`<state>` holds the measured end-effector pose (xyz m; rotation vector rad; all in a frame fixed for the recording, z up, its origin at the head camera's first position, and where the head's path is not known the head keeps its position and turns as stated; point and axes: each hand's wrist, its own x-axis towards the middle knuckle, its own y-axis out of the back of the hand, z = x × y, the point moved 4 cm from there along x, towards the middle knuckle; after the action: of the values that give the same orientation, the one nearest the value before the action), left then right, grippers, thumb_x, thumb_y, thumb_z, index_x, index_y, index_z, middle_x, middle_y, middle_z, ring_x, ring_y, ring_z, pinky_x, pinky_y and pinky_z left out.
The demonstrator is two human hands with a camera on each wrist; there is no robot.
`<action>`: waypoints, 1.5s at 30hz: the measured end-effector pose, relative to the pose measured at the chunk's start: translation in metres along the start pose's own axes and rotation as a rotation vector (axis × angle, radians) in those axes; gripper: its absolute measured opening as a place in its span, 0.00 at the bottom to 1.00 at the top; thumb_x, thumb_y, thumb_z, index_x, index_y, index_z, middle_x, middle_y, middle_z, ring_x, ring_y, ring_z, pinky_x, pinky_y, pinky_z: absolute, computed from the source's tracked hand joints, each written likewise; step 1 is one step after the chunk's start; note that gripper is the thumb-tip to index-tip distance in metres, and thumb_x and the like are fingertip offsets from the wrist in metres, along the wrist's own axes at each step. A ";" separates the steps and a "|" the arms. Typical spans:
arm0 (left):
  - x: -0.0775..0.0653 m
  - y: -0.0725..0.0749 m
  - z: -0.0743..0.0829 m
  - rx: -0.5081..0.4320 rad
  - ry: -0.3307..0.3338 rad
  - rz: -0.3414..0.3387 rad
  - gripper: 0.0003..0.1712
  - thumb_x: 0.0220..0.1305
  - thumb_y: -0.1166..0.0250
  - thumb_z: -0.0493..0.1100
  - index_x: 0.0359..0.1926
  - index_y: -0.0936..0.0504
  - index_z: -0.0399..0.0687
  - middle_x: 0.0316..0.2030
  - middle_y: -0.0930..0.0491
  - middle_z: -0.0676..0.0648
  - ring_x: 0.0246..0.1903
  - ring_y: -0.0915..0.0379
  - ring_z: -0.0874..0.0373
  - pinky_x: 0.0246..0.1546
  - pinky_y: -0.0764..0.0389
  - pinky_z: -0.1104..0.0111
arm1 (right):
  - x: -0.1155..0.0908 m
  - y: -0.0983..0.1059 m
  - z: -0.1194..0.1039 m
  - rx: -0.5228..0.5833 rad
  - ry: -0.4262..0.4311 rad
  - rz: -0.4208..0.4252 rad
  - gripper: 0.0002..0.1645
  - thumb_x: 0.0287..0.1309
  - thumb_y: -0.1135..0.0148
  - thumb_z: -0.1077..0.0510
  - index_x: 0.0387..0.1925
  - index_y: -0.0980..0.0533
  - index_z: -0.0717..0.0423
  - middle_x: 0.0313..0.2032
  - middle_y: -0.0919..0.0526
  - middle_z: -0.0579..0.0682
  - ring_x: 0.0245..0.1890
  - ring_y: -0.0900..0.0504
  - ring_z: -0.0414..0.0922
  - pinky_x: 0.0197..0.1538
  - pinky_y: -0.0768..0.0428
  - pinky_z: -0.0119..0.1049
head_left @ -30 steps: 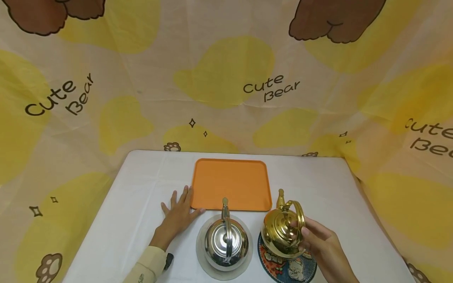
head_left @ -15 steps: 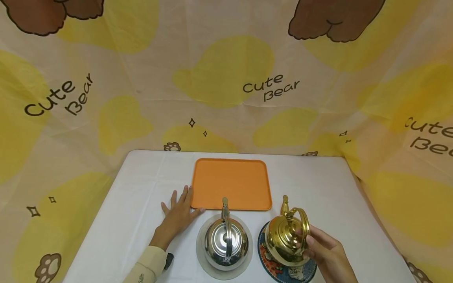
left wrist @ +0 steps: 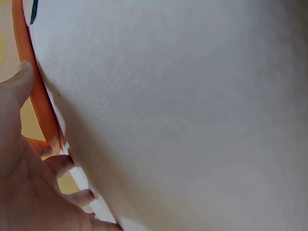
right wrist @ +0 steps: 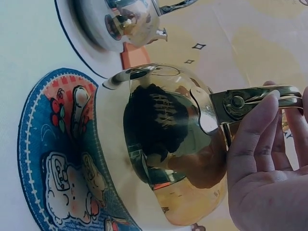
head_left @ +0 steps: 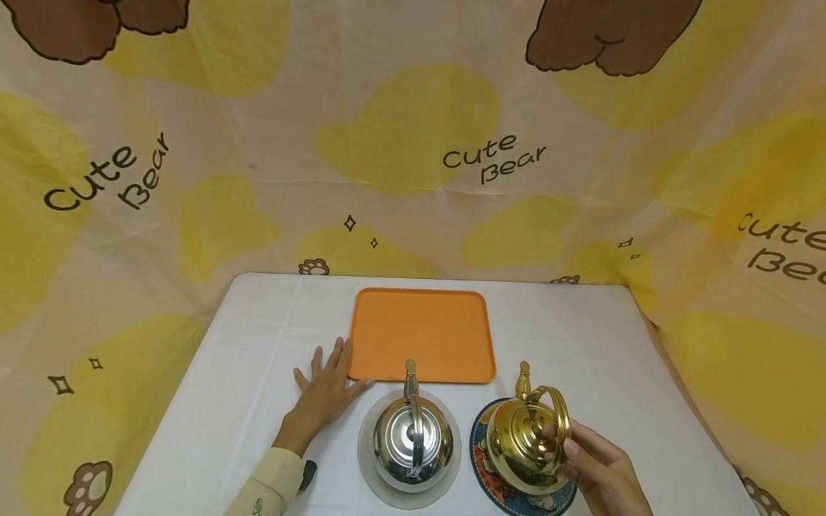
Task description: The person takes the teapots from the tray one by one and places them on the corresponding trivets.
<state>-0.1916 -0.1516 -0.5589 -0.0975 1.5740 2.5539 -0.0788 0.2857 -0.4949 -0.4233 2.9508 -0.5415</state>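
Note:
My right hand (head_left: 603, 462) grips the arched handle (head_left: 560, 416) of a shiny gold teapot (head_left: 519, 444), its spout pointing to the far side. The teapot is close over a round blue patterned coaster (head_left: 479, 459), covering most of it in the head view. In the right wrist view, fingers and thumb curl round the handle beside the teapot's body (right wrist: 207, 192). My left hand (head_left: 325, 395) lies with fingers spread at the near left corner of an orange tray (head_left: 422, 337). Thumb and fingertips touch the tray's edge (left wrist: 42, 103) in the left wrist view.
A silver teapot (head_left: 395, 448) stands on a round pale mat (head_left: 366, 448) between my hands, just in front of the tray. White cloth covers the table (head_left: 568, 322). Behind it hangs a yellow and beige printed curtain (head_left: 400, 129).
My right hand has carried the gold teapot rightward and nearer to me, more squarely over the blue coaster. My left hand, the tray and the silver teapot have stayed in place.

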 end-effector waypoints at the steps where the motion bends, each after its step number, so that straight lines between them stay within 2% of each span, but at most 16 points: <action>1: 0.000 0.000 0.000 0.005 0.000 -0.002 0.57 0.73 0.38 0.68 0.85 0.51 0.40 0.84 0.53 0.34 0.80 0.65 0.20 0.64 0.65 0.14 | -0.001 0.000 0.000 0.005 -0.001 -0.003 0.29 0.83 0.59 0.68 0.66 0.18 0.44 0.56 0.11 0.46 0.50 0.12 0.42 0.47 0.13 0.36; 13: 0.001 -0.001 -0.002 0.010 -0.005 -0.005 0.58 0.73 0.40 0.70 0.85 0.51 0.41 0.84 0.53 0.34 0.79 0.64 0.20 0.63 0.65 0.14 | -0.007 0.000 0.002 0.013 -0.028 -0.004 0.27 0.83 0.58 0.67 0.66 0.18 0.46 0.56 0.11 0.44 0.49 0.12 0.41 0.47 0.12 0.34; 20: 0.002 -0.002 -0.003 0.023 0.000 0.001 0.57 0.73 0.40 0.71 0.85 0.50 0.41 0.84 0.52 0.34 0.79 0.63 0.20 0.63 0.64 0.14 | -0.010 -0.002 0.002 0.067 0.010 -0.097 0.29 0.82 0.62 0.69 0.68 0.21 0.50 0.59 0.12 0.45 0.51 0.13 0.41 0.50 0.12 0.35; 32: 0.002 -0.001 -0.002 0.019 0.011 -0.015 0.57 0.73 0.40 0.70 0.85 0.51 0.41 0.84 0.54 0.35 0.80 0.65 0.21 0.64 0.66 0.15 | -0.013 -0.004 0.004 0.131 0.027 -0.152 0.30 0.82 0.65 0.70 0.69 0.22 0.53 0.61 0.14 0.47 0.52 0.13 0.42 0.51 0.13 0.35; 45: 0.002 -0.001 -0.001 0.029 0.010 -0.018 0.58 0.73 0.39 0.70 0.85 0.52 0.41 0.84 0.53 0.34 0.80 0.65 0.20 0.64 0.64 0.14 | -0.015 -0.002 0.007 0.076 0.034 -0.112 0.30 0.83 0.65 0.70 0.68 0.21 0.50 0.60 0.13 0.46 0.51 0.13 0.41 0.49 0.13 0.35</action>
<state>-0.1935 -0.1523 -0.5608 -0.1208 1.6056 2.5195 -0.0631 0.2859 -0.5001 -0.5790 2.9403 -0.6774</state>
